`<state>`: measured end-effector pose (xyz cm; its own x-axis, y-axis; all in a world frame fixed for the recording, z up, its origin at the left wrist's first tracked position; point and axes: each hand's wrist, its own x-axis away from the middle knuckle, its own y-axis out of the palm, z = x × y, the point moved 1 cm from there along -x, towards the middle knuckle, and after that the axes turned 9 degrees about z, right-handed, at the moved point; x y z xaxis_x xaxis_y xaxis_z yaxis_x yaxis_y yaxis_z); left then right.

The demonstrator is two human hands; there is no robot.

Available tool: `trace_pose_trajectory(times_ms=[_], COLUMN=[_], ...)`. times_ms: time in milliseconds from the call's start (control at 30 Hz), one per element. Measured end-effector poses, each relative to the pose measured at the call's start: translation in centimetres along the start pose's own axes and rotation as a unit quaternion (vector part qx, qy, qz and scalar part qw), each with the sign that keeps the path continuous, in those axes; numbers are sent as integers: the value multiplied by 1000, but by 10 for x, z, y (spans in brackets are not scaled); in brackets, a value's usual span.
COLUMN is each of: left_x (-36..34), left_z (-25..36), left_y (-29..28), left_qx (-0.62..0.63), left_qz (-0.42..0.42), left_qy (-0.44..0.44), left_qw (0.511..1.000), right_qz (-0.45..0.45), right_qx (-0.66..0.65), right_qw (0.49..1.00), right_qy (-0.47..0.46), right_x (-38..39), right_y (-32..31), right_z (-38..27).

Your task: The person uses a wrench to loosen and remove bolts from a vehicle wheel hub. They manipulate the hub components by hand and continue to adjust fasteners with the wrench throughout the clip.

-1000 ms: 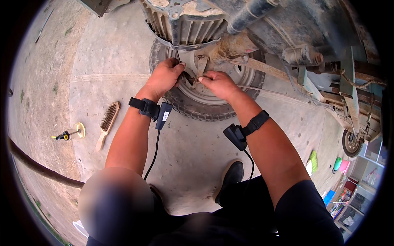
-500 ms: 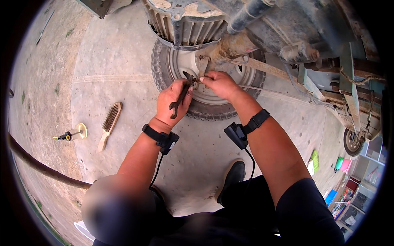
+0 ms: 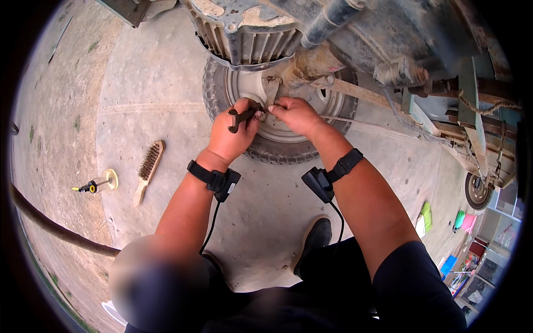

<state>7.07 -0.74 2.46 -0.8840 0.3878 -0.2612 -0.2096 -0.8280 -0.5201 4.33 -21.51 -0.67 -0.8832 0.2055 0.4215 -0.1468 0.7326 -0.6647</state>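
My left hand is closed round a dark, rusty open-ended wrench, one jaw of which sticks out toward me. The wrench's other end is hidden among my fingers, beside the lower end of a flat metal lever at the wheel hub. From the right, my right hand pinches at that same lever end; the small part between its fingertips is too covered to name. A thin rod runs off rightward from there. Behind both hands is a wheel with a worn black tyre and a pale rim.
Above the wheel hang a ribbed metal housing and a rusty axle tube. On the concrete at left lie a wire brush and a clear-bodied tool with a yellow tip. A frame with a small wheel stands at right.
The wrench has swung in my left hand, its near jaw rising toward the lever, and that hand has rolled slightly. My right hand keeps its pinch in nearly the same place.
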Motion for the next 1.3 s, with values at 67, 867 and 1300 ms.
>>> trace_pose_trajectory(times_ms=[67, 867, 1300], left_x=[-3, -60, -17], left_z=[0, -29, -30], left_y=[-1, 24, -5], left_qx=[0, 173, 124], left_qz=[-19, -140, 19], left_qy=[6, -416, -148], left_qw=[1000, 882, 981], right_qz=[-2, 7, 5], right_qx=[-7, 0, 12], right_qw=[1000, 1000, 1000], right_qy=[9, 2, 8], right_x=[0, 6, 4], right_y=[1, -2, -1], right_z=[1, -6, -5])
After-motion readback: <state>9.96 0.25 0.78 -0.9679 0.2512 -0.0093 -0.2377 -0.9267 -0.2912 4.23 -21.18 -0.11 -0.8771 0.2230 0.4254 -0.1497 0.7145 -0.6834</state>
